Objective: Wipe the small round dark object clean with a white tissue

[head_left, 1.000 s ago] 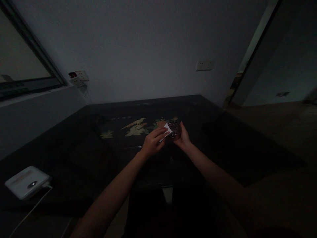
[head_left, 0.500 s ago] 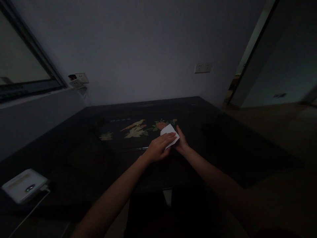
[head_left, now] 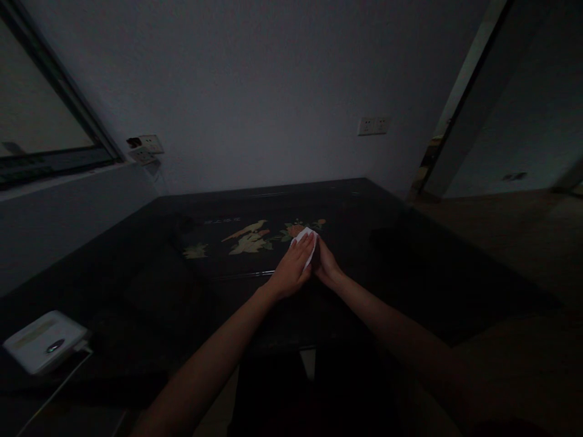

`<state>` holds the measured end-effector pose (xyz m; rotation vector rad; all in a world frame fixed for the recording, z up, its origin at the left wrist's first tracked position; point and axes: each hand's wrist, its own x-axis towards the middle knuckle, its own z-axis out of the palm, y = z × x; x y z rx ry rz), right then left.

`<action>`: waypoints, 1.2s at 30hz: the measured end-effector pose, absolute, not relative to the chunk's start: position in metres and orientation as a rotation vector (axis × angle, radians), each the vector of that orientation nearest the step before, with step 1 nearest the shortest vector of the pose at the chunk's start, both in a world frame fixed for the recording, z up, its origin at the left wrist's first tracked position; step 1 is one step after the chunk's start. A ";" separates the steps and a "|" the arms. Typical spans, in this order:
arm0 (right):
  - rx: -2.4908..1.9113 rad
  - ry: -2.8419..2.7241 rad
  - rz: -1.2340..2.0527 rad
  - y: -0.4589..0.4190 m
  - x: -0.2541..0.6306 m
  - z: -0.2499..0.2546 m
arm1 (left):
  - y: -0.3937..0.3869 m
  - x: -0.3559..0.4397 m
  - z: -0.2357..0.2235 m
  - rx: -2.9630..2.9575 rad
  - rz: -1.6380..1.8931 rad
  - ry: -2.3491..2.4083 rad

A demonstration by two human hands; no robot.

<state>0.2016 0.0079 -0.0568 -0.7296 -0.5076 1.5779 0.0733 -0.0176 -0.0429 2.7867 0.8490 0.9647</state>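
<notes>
A small folded piece of white paper (head_left: pixel 311 256) is pressed between my two hands above the dark table's near half. My left hand (head_left: pixel 290 269) lies over its left face, fingers long and together, pointing away from me. From the other side my right hand (head_left: pixel 328 266) closes against it, its fingers mostly hidden behind the paper. The paper stands steeply tilted, with a narrow strip and its top edge showing. Beneath and beyond it is the table's inlaid picture of birds and flowers (head_left: pixel 249 243).
The dark glossy table (head_left: pixel 273 197) runs back to a grey wall. On its left lies a white box-shaped device (head_left: pixel 40 340) with a white cable (head_left: pixel 54 391). Wall sockets (head_left: pixel 373 125) sit at right and left. A doorway opens on the right. The room is dim.
My hands have come closer together around the paper. It has turned from lying fairly flat to a steeper, narrower fold, and my left fingers now point more forward.
</notes>
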 end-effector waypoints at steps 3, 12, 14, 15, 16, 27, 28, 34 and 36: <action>-0.749 -0.522 1.618 0.008 0.203 -0.055 | -0.013 0.072 -0.046 2.736 0.979 0.880; -0.830 -0.411 1.696 0.004 0.213 -0.036 | -0.013 0.066 -0.040 2.602 1.095 0.942; -0.818 -0.395 1.723 0.003 0.216 -0.032 | -0.014 0.065 -0.040 2.605 1.139 0.970; -0.809 -0.387 1.737 0.003 0.217 -0.031 | -0.014 0.065 -0.040 2.615 1.170 0.974; -0.795 -0.381 1.748 0.004 0.218 -0.031 | -0.013 0.064 -0.040 2.630 1.205 0.970; -0.765 -0.368 1.718 0.006 0.217 -0.032 | -0.022 0.063 -0.037 2.815 1.409 0.703; -0.769 -0.359 1.711 0.006 0.216 -0.032 | -0.024 0.064 -0.037 2.805 1.427 0.705; -0.745 -0.347 1.714 0.008 0.217 -0.037 | -0.030 0.069 -0.035 2.792 1.282 0.722; -0.711 -0.358 1.737 0.010 0.218 -0.041 | -0.029 0.069 -0.034 2.839 1.156 0.732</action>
